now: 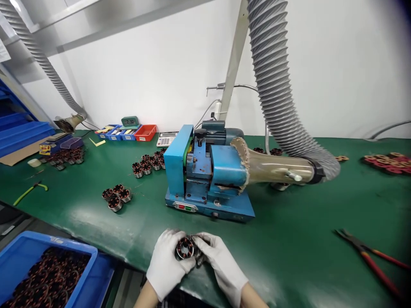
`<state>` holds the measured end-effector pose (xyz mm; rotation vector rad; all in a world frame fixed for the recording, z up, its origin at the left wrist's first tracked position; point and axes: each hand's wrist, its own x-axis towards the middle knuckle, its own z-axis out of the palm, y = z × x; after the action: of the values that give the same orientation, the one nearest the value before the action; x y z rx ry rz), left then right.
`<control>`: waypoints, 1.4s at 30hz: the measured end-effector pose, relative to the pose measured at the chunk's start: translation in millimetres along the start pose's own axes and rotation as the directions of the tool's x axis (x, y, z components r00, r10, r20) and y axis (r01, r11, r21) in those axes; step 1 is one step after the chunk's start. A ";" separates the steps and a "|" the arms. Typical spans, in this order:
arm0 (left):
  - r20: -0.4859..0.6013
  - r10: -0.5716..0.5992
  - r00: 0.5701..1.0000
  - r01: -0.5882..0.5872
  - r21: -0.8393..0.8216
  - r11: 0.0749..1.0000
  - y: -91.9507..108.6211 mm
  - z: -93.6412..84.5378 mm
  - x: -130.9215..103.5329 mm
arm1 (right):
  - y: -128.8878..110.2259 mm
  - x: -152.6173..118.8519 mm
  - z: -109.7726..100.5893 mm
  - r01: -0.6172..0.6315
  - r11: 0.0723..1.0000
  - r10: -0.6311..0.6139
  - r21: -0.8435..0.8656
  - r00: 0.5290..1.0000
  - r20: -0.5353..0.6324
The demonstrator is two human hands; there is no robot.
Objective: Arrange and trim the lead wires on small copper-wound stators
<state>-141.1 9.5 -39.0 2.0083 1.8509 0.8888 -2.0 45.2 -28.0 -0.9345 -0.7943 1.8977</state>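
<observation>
A round motor stator (pixel 185 248) with copper windings and a metal ring is held between both hands near the front edge of the bench. My left hand (pixel 167 256), in a white glove, wraps around its left side with the thumb below. My right hand (pixel 218 261), also gloved, grips at its right side; dark smudges or a dark part show at those fingertips, and I cannot tell which. Just beyond the hands stands a blue belt grinding machine (pixel 208 179) with red and green buttons.
Several stators (pixel 116 197) sit in groups left of the machine. A grey hose (pixel 272 77) joins the machine's clear duct (pixel 278 168). Pliers (pixel 362 248) lie at right, green cutters (pixel 30 192) at left. A blue crate (pixel 93 253) of stators stands below the bench.
</observation>
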 end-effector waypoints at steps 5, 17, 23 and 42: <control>0.030 -0.045 0.999 0.046 -0.037 0.998 5.4 -4.8 0.3 | -4.5 6.8 -7.3 0.003 1.000 -0.002 0.010 0.998 -0.068; -0.053 0.048 0.997 -0.031 0.285 0.958 17.6 26.4 -39.1 | 1.5 -17.0 -25.9 0.062 0.929 -0.138 -0.364 0.973 -0.186; 0.202 0.142 0.969 -0.202 0.318 0.926 -8.0 -5.8 -26.8 | -3.0 -25.9 -17.5 0.170 0.649 -0.174 -0.741 0.982 0.073; 0.076 0.159 0.984 -0.148 -0.131 0.980 -5.5 0.3 -6.4 | -27.8 -12.3 -19.2 -0.162 0.947 0.247 -0.277 0.920 0.305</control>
<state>-145.3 4.2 -43.9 2.0987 1.5715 0.9185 29.9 49.5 -12.1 -0.8797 -1.1984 2.2159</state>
